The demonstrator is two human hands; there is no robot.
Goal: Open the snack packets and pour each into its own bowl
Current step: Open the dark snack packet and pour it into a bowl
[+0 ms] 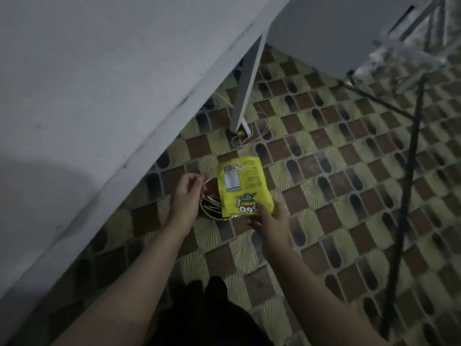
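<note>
A broad pale grey table (94,78) fills the left side, its edge running from seven o'clock up to one o'clock. Just right of that edge, near the middle of the view, the left hand (185,196) hangs over the rim of a round shiny metal bowl (212,211) that sits on the patterned brown-and-cream tiled floor (336,196); its fingers are curled with thumb and fingertips drawn together, though whether that grip pinches anything cannot be told. At three o'clock from it, the flat yellow plastic snack packet (240,186) with its printed nutrition panel stands over the bowl's right part, hiding it. The right hand (273,221), at five o'clock from the packet, has its grip clamped on the packet's lower edge, thumb on the printed face. A grey table leg (245,91) meets the floor at twelve o'clock from the packet, thin wires looped at its foot. Farther right, dark thin rods (409,171) cross the tiles.
</note>
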